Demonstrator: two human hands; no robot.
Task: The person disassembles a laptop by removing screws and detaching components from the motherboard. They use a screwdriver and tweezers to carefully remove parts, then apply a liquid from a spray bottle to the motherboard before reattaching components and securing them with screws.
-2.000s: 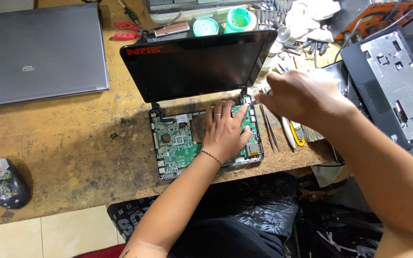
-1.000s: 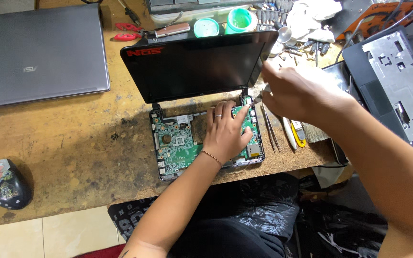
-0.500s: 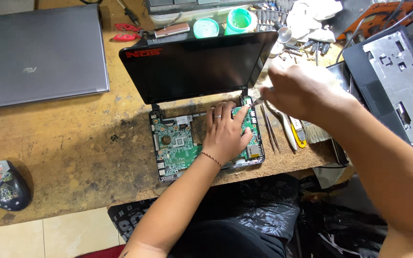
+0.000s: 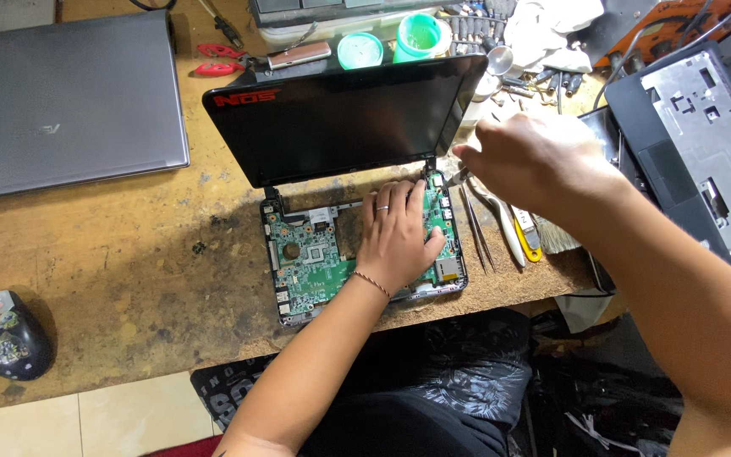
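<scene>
Pressing flat, palm down and fingers spread, the left hand (image 4: 395, 241) rests on the exposed green circuit board (image 4: 315, 262) of a small opened black laptop (image 4: 340, 118), gripping nothing. Its forearm runs up from the lower edge of the view. The right hand (image 4: 535, 161) hovers just right of the screen's hinge corner, fingers curled together; whether they pinch anything cannot be told. Slim metal tweezers (image 4: 475, 228) and a yellow-handled tool (image 4: 524, 237) lie just beside the board, under that hand. Left of the laptop, the worn wooden counter (image 4: 129, 254) lies bare up to a closed grey laptop (image 4: 61, 97).
</scene>
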